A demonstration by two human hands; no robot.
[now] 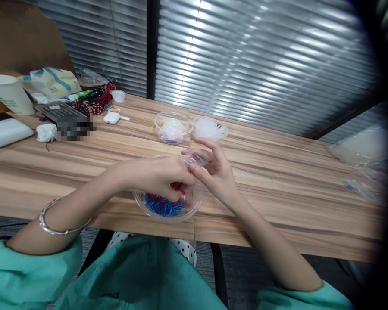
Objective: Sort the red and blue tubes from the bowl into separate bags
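Dips the left hand [160, 175] into a clear plastic bowl [177, 219], fingers curled nearly closed over slim blue pieces [163, 207] and red ones; cannot tell whether gripping any. Pinches a small clear plastic cup [195, 160] in the right hand [222, 176], beside the left knuckles. Seems far from finished, with plenty loose beneath the fingertips and cup contents unreadable.

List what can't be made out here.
Head view:
What the left hand grips among small blue and red pieces: its fingers hide it.
Anything inside the small clear plastic cup in the right hand: too small, glare.
Flat white object: cut by left edge.
Clear plastic bags: blurred.
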